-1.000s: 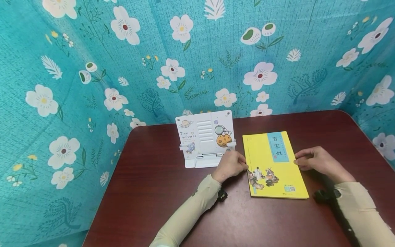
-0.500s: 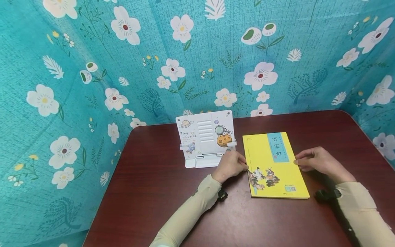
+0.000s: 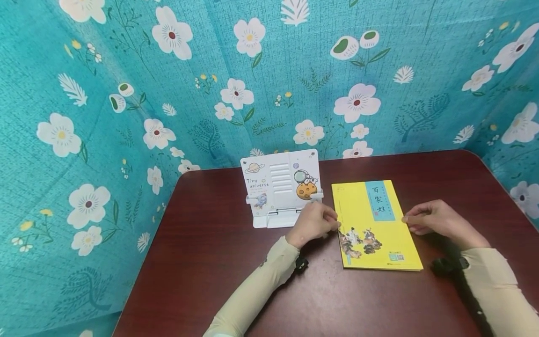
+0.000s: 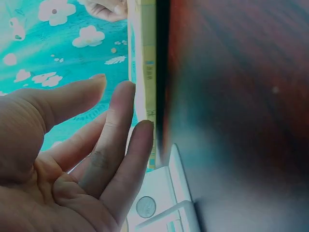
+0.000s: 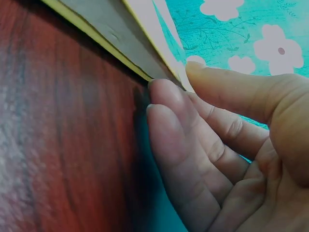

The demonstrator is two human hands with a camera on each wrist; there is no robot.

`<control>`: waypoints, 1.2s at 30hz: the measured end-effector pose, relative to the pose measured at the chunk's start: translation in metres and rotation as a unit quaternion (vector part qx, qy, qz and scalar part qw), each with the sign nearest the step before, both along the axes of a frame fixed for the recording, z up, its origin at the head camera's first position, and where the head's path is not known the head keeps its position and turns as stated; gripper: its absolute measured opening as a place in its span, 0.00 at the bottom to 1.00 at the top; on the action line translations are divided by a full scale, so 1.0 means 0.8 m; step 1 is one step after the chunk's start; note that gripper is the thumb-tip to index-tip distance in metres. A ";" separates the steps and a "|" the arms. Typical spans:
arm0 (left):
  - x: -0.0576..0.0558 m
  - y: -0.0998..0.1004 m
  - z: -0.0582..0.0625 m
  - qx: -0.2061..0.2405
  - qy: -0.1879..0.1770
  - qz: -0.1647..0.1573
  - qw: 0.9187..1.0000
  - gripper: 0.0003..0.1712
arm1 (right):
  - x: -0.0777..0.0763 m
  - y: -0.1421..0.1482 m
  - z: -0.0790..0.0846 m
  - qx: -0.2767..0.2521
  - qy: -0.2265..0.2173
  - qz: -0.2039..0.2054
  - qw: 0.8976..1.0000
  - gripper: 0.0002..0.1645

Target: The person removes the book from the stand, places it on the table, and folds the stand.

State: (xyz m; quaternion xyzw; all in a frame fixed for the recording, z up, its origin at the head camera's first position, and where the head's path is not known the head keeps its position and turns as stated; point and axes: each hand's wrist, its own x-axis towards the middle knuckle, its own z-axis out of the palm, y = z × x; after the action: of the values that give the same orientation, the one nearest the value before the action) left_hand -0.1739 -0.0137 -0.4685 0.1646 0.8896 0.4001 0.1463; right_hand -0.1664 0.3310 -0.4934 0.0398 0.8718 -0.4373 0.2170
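Note:
A yellow book (image 3: 366, 234) with a blue title panel lies flat on the dark red table (image 3: 202, 281). At its left edge is my left hand (image 3: 316, 223), fingertips by the spine; in the left wrist view the thumb (image 4: 89, 96) stands away from the book and the fingers (image 4: 116, 116) are fairly straight. My right hand (image 3: 435, 222) is at the opposite edge. Seen from the right wrist, its thumb tip (image 5: 195, 70) meets the upper cover's edge and its fingertips (image 5: 166, 123) are beside the lower cover. No firm pinch shows.
Left of the book stands a white book stand (image 3: 282, 187) printed with space pictures, close behind my left hand. A teal flowered curtain (image 3: 269, 70) hangs behind and to both sides of the table.
My left hand has shifted slightly up and its fingers have loosened. The right hand has edged a little to the right. The book stays where it was.

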 end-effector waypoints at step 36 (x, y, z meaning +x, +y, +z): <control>0.003 -0.033 0.045 0.090 0.111 0.027 0.989 0.09 | 0.005 -0.071 0.070 -0.040 0.141 0.009 0.989 0.28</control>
State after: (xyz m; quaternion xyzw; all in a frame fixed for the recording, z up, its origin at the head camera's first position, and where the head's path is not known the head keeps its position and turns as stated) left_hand -0.1713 -0.0397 -0.4327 0.1962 0.8646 0.4620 0.0202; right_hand -0.1624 0.2745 -0.4375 -0.0387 0.8757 -0.4714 0.0972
